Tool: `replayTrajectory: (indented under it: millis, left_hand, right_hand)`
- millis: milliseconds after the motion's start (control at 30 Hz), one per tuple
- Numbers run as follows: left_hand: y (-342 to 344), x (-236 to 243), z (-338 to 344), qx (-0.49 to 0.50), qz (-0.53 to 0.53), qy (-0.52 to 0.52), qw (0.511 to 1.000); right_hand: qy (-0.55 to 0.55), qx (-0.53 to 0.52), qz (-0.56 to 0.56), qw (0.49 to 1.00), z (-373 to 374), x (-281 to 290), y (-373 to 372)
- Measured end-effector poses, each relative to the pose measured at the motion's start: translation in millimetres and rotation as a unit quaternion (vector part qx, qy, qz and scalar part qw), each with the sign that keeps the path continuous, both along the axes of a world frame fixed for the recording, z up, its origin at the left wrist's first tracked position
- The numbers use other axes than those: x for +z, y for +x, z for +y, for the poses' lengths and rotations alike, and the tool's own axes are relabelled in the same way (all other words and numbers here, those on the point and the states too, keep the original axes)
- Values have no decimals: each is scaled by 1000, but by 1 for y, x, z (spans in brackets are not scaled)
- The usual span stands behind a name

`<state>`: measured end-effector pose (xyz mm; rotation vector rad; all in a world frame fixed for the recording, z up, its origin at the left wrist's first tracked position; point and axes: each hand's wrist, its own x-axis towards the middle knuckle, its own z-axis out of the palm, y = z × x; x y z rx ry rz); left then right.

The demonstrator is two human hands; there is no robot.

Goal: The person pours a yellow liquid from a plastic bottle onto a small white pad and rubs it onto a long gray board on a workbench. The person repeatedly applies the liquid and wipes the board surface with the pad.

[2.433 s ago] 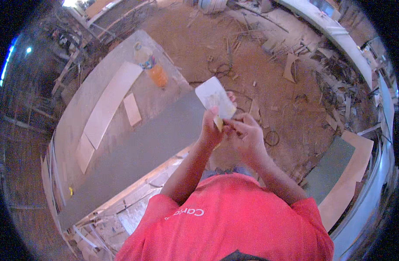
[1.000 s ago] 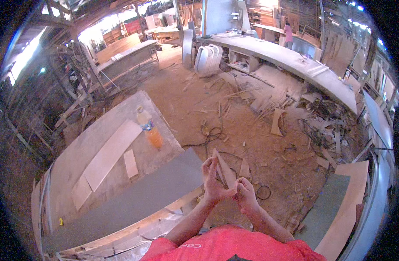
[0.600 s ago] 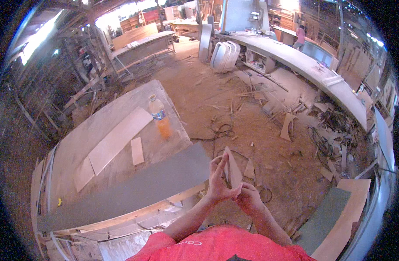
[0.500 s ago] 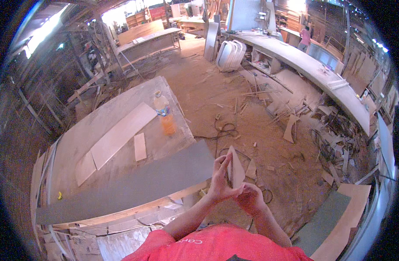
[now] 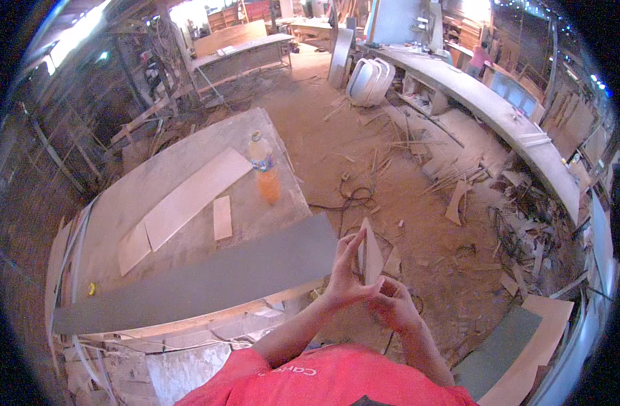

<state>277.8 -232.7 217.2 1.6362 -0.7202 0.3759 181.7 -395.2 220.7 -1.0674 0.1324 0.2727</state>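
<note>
In front of my chest I hold a thin, pale, pointed wooden piece point(image 5: 373, 254), tilted with its tip up. My left hand point(image 5: 346, 279) grips its left side, with fingers stretched along it. At the lower end, my right hand point(image 5: 395, 306) is closed, its fingertips against the piece and close to my left thumb. Part of the piece is hidden by my fingers. To the left, a long dark grey strip point(image 5: 208, 281) lies along the near edge of a work table point(image 5: 181, 155), its right end close to my left hand.
On the table are pale boards point(image 5: 191, 197), a small pale strip point(image 5: 222, 218) and a bottle of orange liquid point(image 5: 266, 183). A cable point(image 5: 356, 200) and wood scraps point(image 5: 456, 203) litter the floor. Along the right runs a long bench point(image 5: 472, 95); a person point(image 5: 479, 57) stands behind it.
My view has shifted slightly, so the table and bench sit a little differently in it. Both hands have stayed together at the wooden piece, with the right fingers slightly shifted at its lower end.
</note>
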Motion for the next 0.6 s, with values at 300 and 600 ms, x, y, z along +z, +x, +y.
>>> replayTrajectory:
  millis: [300, 600]
  left_hand:
    - [26, 0, -13, 89, -55, 9, 994]
    - [46, -15, -17, -62, 226, -185, 954]
  right_hand:
    - [-302, -155, -128, 932, 17, 3, 11]
    - [-90, -168, -113, 975, 18, 5, 28]
